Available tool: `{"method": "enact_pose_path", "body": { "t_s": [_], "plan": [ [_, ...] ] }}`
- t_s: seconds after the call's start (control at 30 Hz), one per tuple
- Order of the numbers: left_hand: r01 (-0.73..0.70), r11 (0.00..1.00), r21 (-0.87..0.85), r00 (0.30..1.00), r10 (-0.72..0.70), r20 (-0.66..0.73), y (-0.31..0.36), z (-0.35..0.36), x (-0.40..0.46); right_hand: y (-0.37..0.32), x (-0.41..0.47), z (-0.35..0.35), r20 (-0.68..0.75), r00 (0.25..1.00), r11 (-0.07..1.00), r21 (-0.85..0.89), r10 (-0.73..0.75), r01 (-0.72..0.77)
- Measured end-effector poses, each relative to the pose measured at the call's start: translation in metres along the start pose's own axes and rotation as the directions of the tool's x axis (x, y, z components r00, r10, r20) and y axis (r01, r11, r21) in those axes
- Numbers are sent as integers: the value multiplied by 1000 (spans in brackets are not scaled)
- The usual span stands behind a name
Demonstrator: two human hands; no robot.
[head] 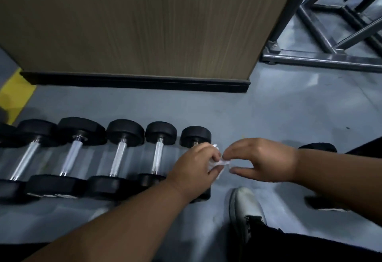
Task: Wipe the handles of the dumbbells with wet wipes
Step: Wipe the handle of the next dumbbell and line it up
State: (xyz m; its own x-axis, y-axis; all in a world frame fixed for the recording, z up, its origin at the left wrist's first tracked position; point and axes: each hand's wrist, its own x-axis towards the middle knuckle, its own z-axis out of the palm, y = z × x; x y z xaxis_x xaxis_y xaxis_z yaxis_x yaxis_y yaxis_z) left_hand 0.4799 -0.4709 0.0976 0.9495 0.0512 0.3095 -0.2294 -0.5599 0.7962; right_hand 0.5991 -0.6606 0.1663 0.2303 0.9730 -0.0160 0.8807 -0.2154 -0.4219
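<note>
The crumpled wet wipe (217, 163) sits bunched in the left hand (194, 166), fingers curled round it; the right hand (260, 159) pinches its free edge, seemingly refolding; under the grip lies the rightmost dumbbell (195, 135), its handle hidden; next, likely wrap that handle.

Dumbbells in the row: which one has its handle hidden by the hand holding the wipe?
The rightmost dumbbell in the row; the left hand covers its handle.
</note>
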Motion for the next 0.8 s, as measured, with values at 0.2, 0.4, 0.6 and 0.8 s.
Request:
{"method": "enact_pose_path", "body": {
  "t_s": [0.2, 0.4, 0.6, 0.8],
  "plan": [
    [83, 996, 14, 996, -83, 23, -15, 17, 10, 27, 37, 18, 225, 973, 996, -81, 50, -33],
    [174, 973, 151, 973, -194, 125, -37, 21, 20, 26, 54, 53, 136, 934, 944, -24, 330, -330],
    [290, 934, 209, 937, -322, 135, -34, 20, 21, 18, 58, 55, 185, 885, 903, -41, 428, -428],
    [344, 928, 147, 923, -362, 129, -40, 16, 5, -2, 69, 59, 234, 861, 886, -3, 452, -464]
  ]
}}
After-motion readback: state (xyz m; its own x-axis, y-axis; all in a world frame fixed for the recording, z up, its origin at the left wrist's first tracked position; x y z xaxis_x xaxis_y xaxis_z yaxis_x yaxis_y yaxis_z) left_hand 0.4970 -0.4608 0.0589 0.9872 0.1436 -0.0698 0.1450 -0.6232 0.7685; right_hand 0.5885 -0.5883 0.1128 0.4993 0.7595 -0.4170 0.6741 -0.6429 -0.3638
